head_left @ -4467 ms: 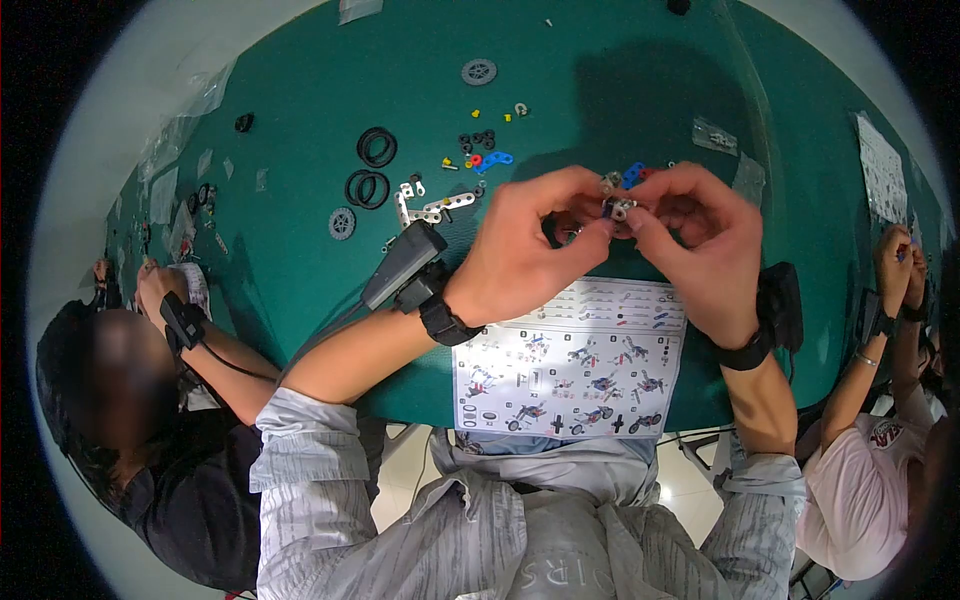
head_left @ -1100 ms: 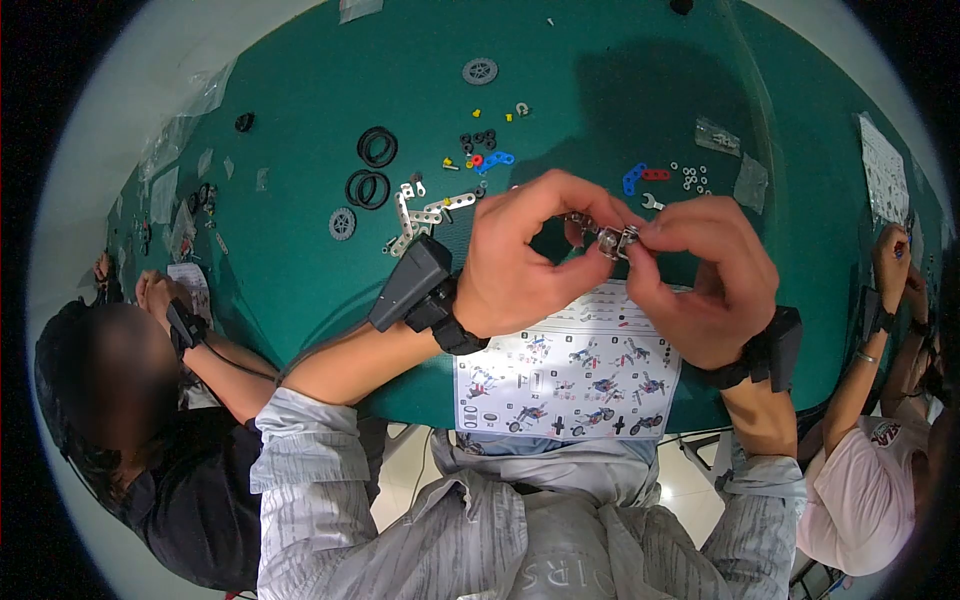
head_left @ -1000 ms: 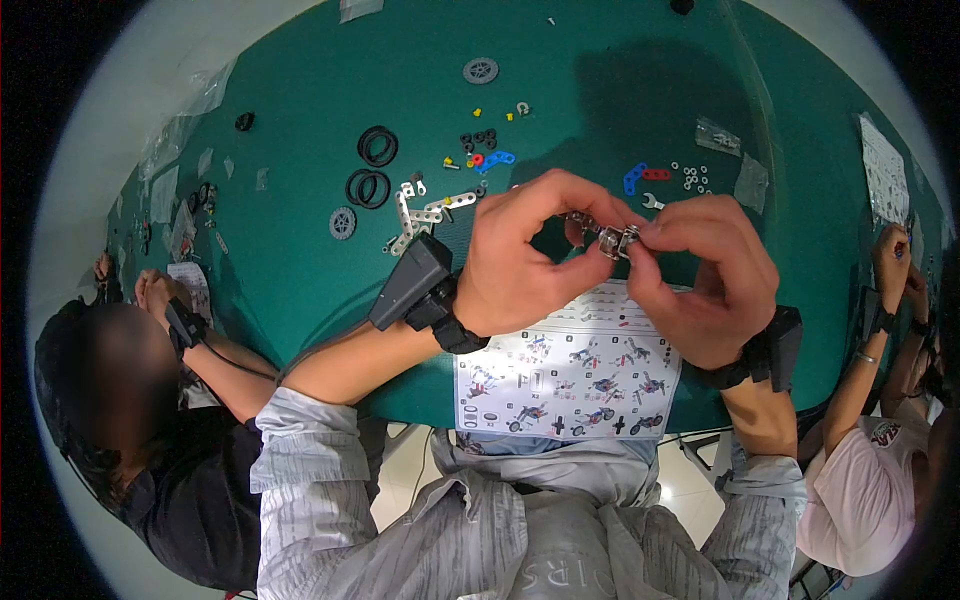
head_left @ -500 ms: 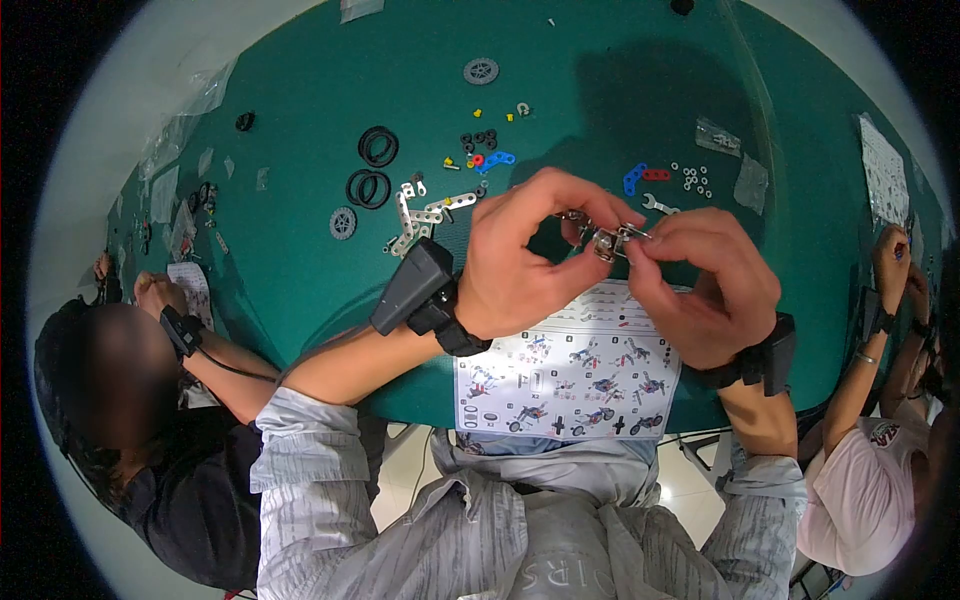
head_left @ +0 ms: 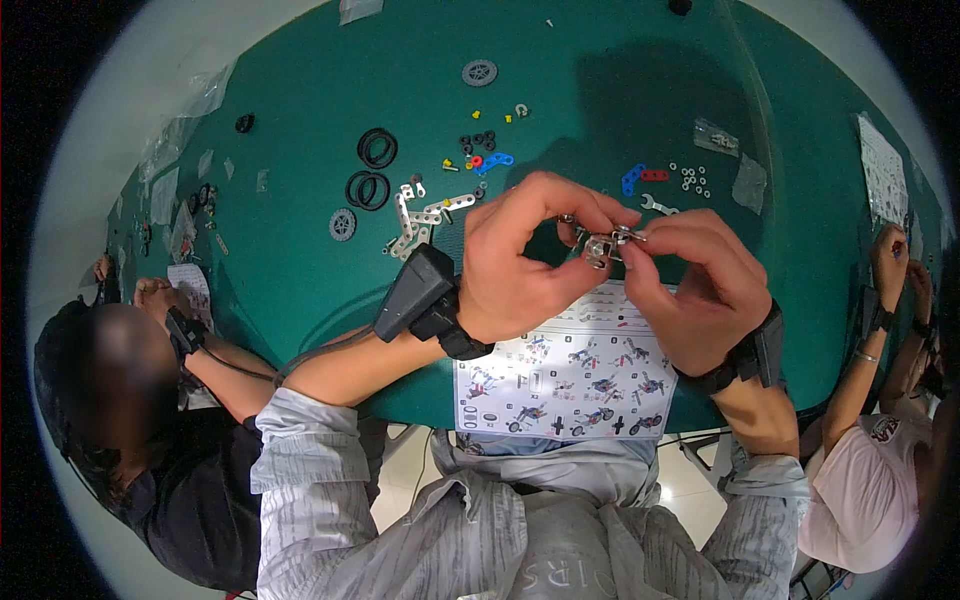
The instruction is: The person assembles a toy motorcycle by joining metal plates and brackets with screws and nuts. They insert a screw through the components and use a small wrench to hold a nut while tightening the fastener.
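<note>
Between my two hands is a small assembly of metal construction pieces (head_left: 597, 250), held up over the top of a printed instruction sheet (head_left: 560, 385). My left hand (head_left: 525, 260) is closed, with thumb and fingers pinching the assembly from the left. My right hand (head_left: 705, 280) pinches its right end, where a small shiny part sits at the fingertips. The fingers cover much of the assembly, so its full shape is hidden. Just beyond my right hand lies a small open-ended wrench (head_left: 657, 205). Left of my left hand is a pile of perforated metal strips (head_left: 410, 225).
Black rubber tyres (head_left: 377, 148), grey wheels (head_left: 480, 73), black nuts or bushings (head_left: 477, 141), blue links (head_left: 497, 161), a red link (head_left: 654, 175) and white rings (head_left: 690, 180) lie on the green table (head_left: 300, 60). A person sits on either side.
My right hand has shifted slightly left and turned a little, and the metal part at its fingertips sits at a different angle. My left hand stays nearly in place.
</note>
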Available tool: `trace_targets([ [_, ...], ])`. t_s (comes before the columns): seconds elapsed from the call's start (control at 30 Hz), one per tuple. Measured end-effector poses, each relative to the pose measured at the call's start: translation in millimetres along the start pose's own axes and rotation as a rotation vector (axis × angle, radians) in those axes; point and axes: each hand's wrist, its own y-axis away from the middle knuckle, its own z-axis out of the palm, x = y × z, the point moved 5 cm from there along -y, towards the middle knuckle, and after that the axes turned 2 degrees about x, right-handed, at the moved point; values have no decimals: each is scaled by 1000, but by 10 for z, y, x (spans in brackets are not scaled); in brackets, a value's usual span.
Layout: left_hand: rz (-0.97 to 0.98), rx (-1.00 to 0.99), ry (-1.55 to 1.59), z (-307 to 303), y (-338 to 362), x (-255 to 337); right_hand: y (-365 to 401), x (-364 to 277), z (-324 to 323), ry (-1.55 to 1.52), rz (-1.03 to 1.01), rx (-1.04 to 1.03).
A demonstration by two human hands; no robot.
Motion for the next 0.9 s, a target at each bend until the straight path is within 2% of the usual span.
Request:
trace_targets([
  [0.47,17,-6,9,19,11,-3,2,32,6,-56,-43,40],
  [0.57,-9,-13,80,27,9,-23,-13,25,17,-144,91,75],
  [0.67,-29,-16,29,16,2,0,-60,-6,-7,-18,-93,-45],
  [0.9,-31,-23,43,16,-2,-7,-73,-8,-21,8,-122,-57],
])
